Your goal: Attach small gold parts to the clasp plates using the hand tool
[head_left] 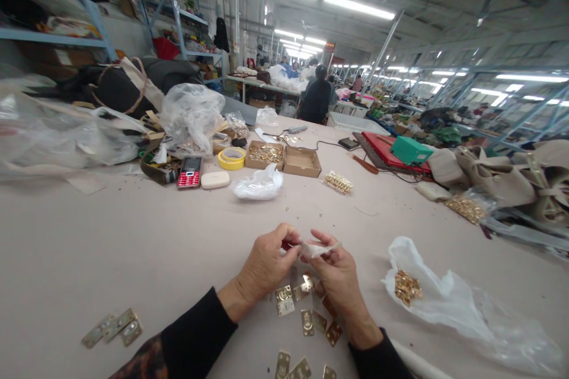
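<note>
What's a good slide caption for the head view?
Left hand and right hand hold a thin white sheet above gold-toned metal plates; gold-coloured pieces lie on white plastic at right.

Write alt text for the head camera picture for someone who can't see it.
A person's left hand and right hand hold a thin whitish scrap over a table, near golden metal plates. On the right, small golden pieces lie on a white bag; cardboard boxes stand farther back.

Two hands hold one wrap. From them, three plates lie at eight o'clock (those at six overlap, defying a count), two boxes between eleven and twelve, one phone and one case at ten.
</note>
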### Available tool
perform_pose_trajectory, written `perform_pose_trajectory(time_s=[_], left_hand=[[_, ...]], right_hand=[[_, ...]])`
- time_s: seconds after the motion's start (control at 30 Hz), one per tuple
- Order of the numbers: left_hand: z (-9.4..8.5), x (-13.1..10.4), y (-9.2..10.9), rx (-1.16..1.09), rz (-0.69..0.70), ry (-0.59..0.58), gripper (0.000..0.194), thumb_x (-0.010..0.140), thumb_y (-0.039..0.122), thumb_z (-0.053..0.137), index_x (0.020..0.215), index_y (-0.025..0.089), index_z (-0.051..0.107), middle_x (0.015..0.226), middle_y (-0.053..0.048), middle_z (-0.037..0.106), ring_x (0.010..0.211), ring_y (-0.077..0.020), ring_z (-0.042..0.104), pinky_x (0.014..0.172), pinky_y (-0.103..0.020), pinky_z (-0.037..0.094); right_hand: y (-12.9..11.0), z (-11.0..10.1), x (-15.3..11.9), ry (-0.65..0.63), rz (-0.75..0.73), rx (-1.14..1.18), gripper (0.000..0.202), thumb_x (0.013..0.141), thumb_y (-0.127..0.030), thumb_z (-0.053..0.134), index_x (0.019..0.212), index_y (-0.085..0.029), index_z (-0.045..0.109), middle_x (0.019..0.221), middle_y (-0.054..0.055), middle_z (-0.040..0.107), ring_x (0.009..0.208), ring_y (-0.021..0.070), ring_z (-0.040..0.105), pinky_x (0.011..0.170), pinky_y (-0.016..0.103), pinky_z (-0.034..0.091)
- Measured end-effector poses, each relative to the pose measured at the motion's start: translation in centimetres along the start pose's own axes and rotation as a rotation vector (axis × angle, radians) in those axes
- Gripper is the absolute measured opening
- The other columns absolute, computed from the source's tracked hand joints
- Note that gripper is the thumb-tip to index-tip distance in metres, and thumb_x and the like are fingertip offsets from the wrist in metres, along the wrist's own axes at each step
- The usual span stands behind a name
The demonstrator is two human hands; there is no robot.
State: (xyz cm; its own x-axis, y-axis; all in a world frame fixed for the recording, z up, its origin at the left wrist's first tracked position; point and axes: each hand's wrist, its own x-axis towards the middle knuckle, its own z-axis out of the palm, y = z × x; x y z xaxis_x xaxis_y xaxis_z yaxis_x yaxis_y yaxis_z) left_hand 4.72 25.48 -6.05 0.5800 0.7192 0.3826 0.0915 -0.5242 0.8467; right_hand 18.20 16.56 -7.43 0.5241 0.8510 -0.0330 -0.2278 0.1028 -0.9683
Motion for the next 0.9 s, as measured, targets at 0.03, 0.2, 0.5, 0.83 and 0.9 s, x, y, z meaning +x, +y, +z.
perform_pose_trajectory(time_s=[0.03,0.2,0.5,0.83,0.9], left_hand=[[0.0,-0.1,-0.1,0.011,0.009,-0.004,0.011,0.084,0.012,0.06,0.091,0.021,0.06,0.085,0.0,0.07,0.078,-0.0155,0.067,0.074,-0.024,0.049],[0.1,-0.3,-0.4,0.08,0.06,-0.022,0.015,0.084,0.009,0.055,0.092,0.021,0.057,0.084,-0.002,0.067,0.078,-0.0173,0.065,0.074,-0.026,0.047],[1.1,-0.6,-1.3,0.127,0.091,0.001,0.018,0.082,0.008,0.048,0.094,0.021,0.048,0.082,0.0,0.058,0.075,-0.0171,0.057,0.069,-0.027,0.041],[0.2,0.2,-1.2,0.058,-0.046,0.112,0.011,0.079,0.012,0.049,0.086,0.021,0.048,0.075,0.002,0.053,0.069,-0.016,0.052,0.068,-0.028,0.038],[0.0,0.4,-0.9,0.005,-0.095,0.119,0.008,0.079,0.014,0.051,0.084,0.02,0.049,0.073,0.003,0.054,0.067,-0.0152,0.053,0.067,-0.028,0.039]], right_hand=[[0.2,-0.1,0.0,-0.005,-0.024,-0.026,0.052,0.067,-0.035,0.088,0.112,-0.019,0.066,0.094,0.005,0.077,0.078,0.017,0.071,0.075,0.029,0.056],[0.8,-0.5,-0.2,-0.011,-0.13,-0.246,0.042,0.079,-0.035,0.077,0.116,-0.018,0.066,0.098,0.008,0.077,0.08,0.0197,0.071,0.075,0.033,0.057],[0.6,0.0,-0.3,0.013,-0.311,-0.559,0.034,0.086,-0.03,0.061,0.116,-0.015,0.064,0.082,0.003,0.073,0.071,0.0157,0.067,0.068,0.027,0.055],[0.7,-0.3,-0.3,0.034,-0.331,-0.643,0.027,0.084,-0.025,0.057,0.109,-0.018,0.06,0.086,0.004,0.07,0.075,0.0167,0.068,0.069,0.029,0.056],[0.6,-0.5,-0.2,0.069,-0.325,-0.653,0.029,0.081,-0.024,0.058,0.109,-0.017,0.06,0.087,0.004,0.07,0.074,0.0167,0.067,0.071,0.03,0.056]])
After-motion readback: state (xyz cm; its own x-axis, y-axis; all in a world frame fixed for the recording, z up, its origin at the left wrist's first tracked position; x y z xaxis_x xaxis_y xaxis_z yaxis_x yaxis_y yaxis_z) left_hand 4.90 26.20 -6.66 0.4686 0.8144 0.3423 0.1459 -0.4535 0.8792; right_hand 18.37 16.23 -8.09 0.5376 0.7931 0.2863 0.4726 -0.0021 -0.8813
